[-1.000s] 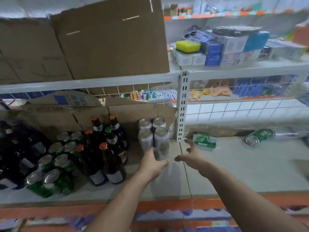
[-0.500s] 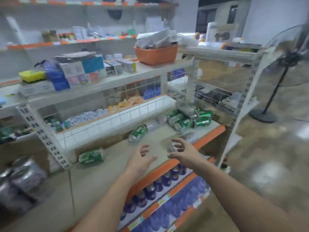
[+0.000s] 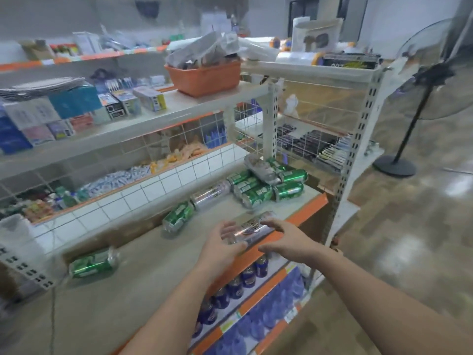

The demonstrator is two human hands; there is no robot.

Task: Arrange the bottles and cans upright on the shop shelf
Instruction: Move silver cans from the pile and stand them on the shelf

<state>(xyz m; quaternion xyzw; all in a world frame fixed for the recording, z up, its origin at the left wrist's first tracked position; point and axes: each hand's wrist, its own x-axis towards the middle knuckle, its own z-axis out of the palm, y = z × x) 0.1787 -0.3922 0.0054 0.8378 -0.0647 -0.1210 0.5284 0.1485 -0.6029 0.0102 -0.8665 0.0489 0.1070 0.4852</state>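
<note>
Two hands reached for one silver can [image 3: 249, 230] in the head view. It lay on its side in the middle of the frame, right by the orange front edge of the shelf [image 3: 153, 267]. The left hand [image 3: 220, 248] was at one end and the right hand [image 3: 284, 240] at the other, most likely to scoop it up and stand it on its bottom. The fingers [image 3: 270, 223] of both hands were spread and bent a little, not closed around the can. Whether they touched it, I could not tell; the picture was blurry there.

Many more cans lay flat. One green can [image 3: 93, 263] was at the lower left. A nearer green can [image 3: 179, 217] sat just left of the hands. A pile of green cans [image 3: 258, 192] was heaped behind them toward the right, with a second silver can [image 3: 211, 194] beside it. None stood upright, so much work seemed left. Nothing lay between the hands and their can, but the edge was close, so it could roll off. An orange basket [image 3: 204, 78] sat higher up, and a fan [image 3: 419, 98] stood at the far right.
</note>
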